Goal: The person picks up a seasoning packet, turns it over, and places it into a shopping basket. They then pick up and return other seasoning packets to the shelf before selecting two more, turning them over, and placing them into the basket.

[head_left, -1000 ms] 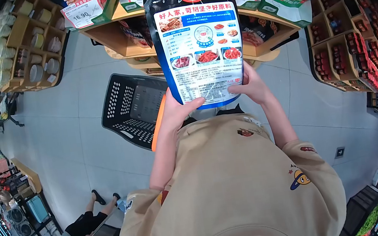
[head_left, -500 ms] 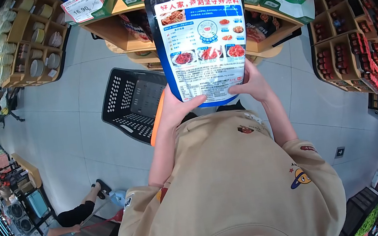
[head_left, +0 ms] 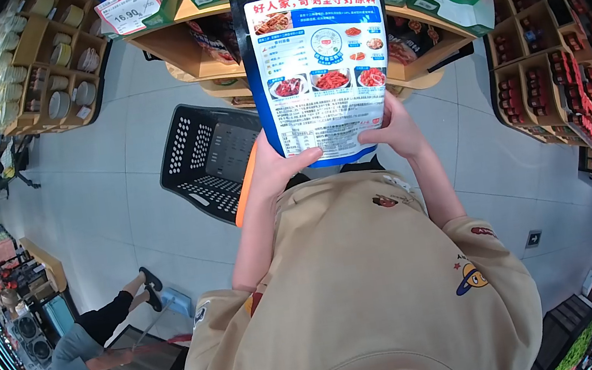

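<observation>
Upright in front of me is a seasoning pouch (head_left: 321, 68), black at the top with blue edges and a white printed panel showing small food pictures. My left hand (head_left: 283, 158) grips its lower left corner, thumb across the front. On the lower right edge, my right hand (head_left: 396, 129) holds it in the same way. The fingers behind the pouch are hidden. A dark grey shopping basket (head_left: 209, 159) with an orange handle (head_left: 245, 184) is beside my left forearm.
A wooden display stand (head_left: 437, 59) with packages and price cards (head_left: 128, 12) is just ahead. Shelves of red-topped jars (head_left: 547, 85) stand right, shelves of bowls (head_left: 61, 104) left. At lower left a person (head_left: 93, 331) holds a long-handled blue floor tool (head_left: 175, 302).
The pouch has shifted very slightly right, still in both hands. At lower left the person and the floor tool have moved, and more of the person shows.
</observation>
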Demonstrator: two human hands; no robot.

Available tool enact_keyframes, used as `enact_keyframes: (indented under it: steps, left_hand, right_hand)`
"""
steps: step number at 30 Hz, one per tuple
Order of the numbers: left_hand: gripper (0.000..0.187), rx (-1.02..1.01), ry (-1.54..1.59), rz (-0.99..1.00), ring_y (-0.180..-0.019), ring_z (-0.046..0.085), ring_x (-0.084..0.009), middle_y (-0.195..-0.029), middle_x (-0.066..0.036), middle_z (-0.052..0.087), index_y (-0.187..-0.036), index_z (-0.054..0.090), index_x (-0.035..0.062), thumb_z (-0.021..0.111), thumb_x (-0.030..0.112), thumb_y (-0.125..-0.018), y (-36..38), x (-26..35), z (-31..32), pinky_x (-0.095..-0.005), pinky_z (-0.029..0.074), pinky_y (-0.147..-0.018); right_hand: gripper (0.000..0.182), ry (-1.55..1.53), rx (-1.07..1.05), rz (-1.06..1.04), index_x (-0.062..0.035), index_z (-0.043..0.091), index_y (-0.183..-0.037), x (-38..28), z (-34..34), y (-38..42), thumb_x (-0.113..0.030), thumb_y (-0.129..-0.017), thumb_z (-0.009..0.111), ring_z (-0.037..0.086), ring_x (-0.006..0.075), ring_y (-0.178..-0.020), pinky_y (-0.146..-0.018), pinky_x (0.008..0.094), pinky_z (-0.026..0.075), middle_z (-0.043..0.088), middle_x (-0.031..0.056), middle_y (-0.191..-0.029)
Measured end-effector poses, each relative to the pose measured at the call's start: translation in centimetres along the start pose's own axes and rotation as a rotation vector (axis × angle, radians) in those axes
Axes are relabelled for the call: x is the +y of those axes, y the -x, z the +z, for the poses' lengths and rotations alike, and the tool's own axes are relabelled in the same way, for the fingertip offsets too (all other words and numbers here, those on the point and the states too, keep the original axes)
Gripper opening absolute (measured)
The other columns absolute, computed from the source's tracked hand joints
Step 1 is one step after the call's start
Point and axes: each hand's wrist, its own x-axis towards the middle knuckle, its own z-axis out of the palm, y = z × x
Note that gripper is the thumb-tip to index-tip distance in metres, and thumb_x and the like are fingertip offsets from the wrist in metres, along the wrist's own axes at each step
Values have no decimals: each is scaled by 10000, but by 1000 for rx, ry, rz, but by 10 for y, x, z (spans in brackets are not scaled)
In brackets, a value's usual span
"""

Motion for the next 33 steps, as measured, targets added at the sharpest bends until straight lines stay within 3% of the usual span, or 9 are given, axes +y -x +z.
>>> enact_keyframes:
  steps: [33]
  left_hand:
    - [584,42,-41,-33,-915,550,-158,-1028,-112,550,-1105,399,-13,705,22,-609,-8,-16,16,-285,457,-781]
  right_hand:
    - [562,-57,-36,30,-6,434,-1095,3,-24,-1,2,-606,711,541,142,-920,-800,286,440,553,77,-1030]
